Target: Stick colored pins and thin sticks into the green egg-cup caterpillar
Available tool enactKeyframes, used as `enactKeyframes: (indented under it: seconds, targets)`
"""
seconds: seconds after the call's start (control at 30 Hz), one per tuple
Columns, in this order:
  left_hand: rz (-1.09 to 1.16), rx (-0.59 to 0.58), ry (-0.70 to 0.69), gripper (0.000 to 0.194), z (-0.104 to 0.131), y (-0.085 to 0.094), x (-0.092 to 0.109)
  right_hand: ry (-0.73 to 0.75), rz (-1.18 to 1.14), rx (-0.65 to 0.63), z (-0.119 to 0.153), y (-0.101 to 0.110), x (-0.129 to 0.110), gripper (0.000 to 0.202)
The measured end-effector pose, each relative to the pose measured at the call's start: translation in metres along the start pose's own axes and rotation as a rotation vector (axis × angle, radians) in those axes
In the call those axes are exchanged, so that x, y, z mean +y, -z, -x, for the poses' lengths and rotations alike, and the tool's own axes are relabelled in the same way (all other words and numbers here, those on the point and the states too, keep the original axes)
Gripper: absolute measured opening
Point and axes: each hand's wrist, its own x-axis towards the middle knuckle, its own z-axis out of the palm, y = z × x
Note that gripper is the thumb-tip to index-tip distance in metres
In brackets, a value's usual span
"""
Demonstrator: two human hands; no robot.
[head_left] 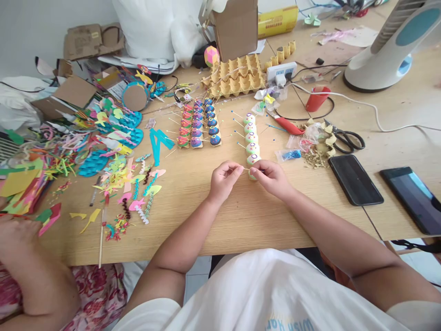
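A pale green egg-carton strip (252,137) decorated with spots and small rings lies lengthwise in front of me, with thin round-headed sticks poking out along its left side. At its near end my left hand (224,180) pinches one end of a thin pale stick (246,169). My right hand (271,178) is closed at the stick's other end, its fingers partly covering the last cup of the strip. Left of these stand a red strip (185,125), a purple strip (197,124) and a dark blue strip (212,122), also with sticks.
Bare egg trays (237,76) sit at the back. To the right are a red cup (317,99), black scissors (347,139), two phones (356,179) and a white fan (382,59). Craft scraps (119,170) cover the left side, where another person's arm (31,271) rests.
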Motion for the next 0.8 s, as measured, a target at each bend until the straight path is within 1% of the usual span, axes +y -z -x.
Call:
enactKeyframes:
  seconds: [0.1, 0.2, 0.3, 0.4, 0.5, 0.57, 0.67, 0.73, 0.8]
  targets:
    - [-0.001, 0.021, -0.014, 0.033, -0.004, -0.001, 0.008, -0.011, 0.023, -0.003, -0.003, 0.003, -0.014, 0.056]
    - [0.023, 0.060, -0.023, 0.034, -0.012, -0.004, 0.017, -0.002, 0.073, 0.000, -0.014, 0.009, -0.030, 0.051]
    - [0.013, 0.080, -0.059, 0.034, -0.024, -0.010, 0.022, 0.030, 0.093, 0.023, -0.026, 0.016, -0.035, 0.047]
    - [0.019, 0.068, -0.080, 0.034, -0.035, -0.020, 0.020, 0.015, 0.013, 0.114, -0.031, 0.020, -0.027, 0.046]
    - [0.019, 0.056, -0.081, 0.034, -0.042, -0.031, 0.012, 0.004, -0.084, 0.202, -0.031, 0.021, -0.013, 0.051]
    - [0.002, 0.045, -0.085, 0.033, -0.043, -0.036, 0.006, 0.001, -0.103, 0.215, -0.031, 0.023, -0.005, 0.054]
    - [-0.073, 0.025, -0.134, 0.030, -0.042, -0.037, -0.002, -0.034, -0.106, 0.208, -0.032, 0.026, 0.004, 0.056]
    - [-0.121, 0.050, -0.177, 0.026, -0.039, -0.035, -0.006, -0.056, -0.108, 0.195, -0.033, 0.028, 0.010, 0.056]
    - [-0.146, 0.065, -0.181, 0.024, -0.037, -0.032, -0.010, -0.058, -0.109, 0.167, -0.033, 0.028, 0.014, 0.055]
